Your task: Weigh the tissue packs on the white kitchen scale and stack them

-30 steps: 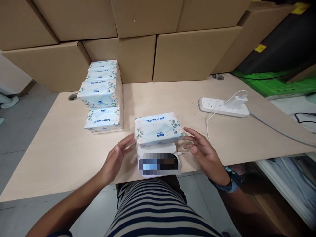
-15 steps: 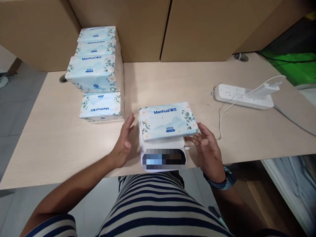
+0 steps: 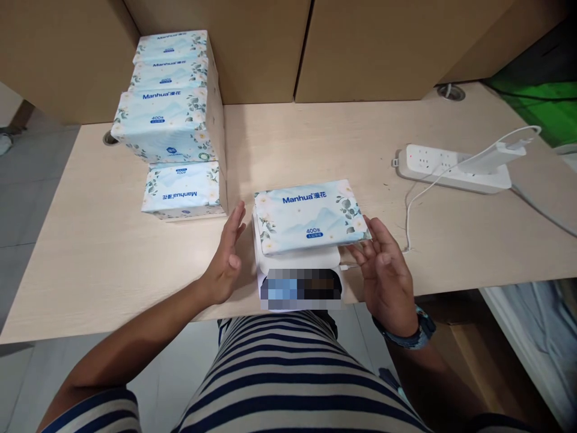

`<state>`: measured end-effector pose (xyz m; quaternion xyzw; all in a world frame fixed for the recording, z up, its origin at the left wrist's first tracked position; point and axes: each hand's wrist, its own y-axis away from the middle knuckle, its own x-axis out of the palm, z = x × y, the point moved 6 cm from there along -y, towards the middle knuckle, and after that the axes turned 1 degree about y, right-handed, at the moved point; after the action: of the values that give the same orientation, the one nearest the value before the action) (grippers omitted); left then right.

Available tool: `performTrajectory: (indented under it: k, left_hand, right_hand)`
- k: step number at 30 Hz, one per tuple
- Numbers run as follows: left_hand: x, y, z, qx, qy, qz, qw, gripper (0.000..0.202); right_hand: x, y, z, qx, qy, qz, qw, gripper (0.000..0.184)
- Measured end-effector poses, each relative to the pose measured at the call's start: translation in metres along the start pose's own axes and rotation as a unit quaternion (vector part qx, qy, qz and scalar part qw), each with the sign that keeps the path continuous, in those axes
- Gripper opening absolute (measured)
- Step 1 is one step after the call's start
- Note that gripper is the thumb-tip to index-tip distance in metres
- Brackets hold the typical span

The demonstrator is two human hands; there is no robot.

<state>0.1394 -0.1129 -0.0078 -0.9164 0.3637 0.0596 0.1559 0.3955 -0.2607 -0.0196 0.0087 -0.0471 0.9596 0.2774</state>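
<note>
A pack of tissues [image 3: 311,216] with a light blue floral print lies on a white device that looks like a scale [image 3: 300,261], its display blurred out. To the left of the pack, my left hand [image 3: 226,258] is held open, palm facing it and a gap between them. My right hand [image 3: 387,273] is at the pack's right end, fingers spread and close to its corner; whether the fingertips touch it I cannot tell. Neither hand grips anything. A watch [image 3: 408,331] is on my right wrist.
More tissue packs [image 3: 164,120] are piled at the left of the wooden table [image 3: 279,150], with a pack [image 3: 183,189] in front. A white power strip [image 3: 451,168] with a plugged-in charger and cable [image 3: 408,219] lies at the right. Brown panels [image 3: 360,48] stand along the back.
The view has shifted slightly. Both hands keep nearly the same pose beside the tissue pack, which stays on the white device.
</note>
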Motion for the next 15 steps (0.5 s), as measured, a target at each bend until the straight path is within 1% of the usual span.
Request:
performTrajectory:
  k: [9,11,13,14,15]
  left_hand:
    - [-0.0001,0.0003,0.001,0.007,0.0,0.01,1.0,0.086]
    - [-0.0013,0.0,0.0019,0.009,0.004,0.002,1.0,0.086]
    - [-0.0009,-0.0012,-0.0004,0.016,0.014,-0.019,1.0,0.088]
    - [0.0013,-0.0019,-0.0036,0.024,0.018,-0.027,0.999,0.089]
    - [0.0059,-0.0025,-0.008,0.033,0.024,-0.026,0.999,0.091]
  right_hand:
    - [-0.0029,-0.0005,-0.004,0.014,0.002,-0.02,1.0,0.059]
    - [-0.0045,-0.0022,-0.0053,0.008,0.01,-0.035,0.999,0.059]
    - [-0.0052,-0.0027,-0.0059,-0.006,0.013,-0.061,0.998,0.058]
    - [-0.004,-0.0021,-0.0055,-0.016,0.012,-0.07,0.997,0.057]
    - [-0.0004,-0.001,-0.0044,-0.026,0.011,-0.062,0.998,0.057]
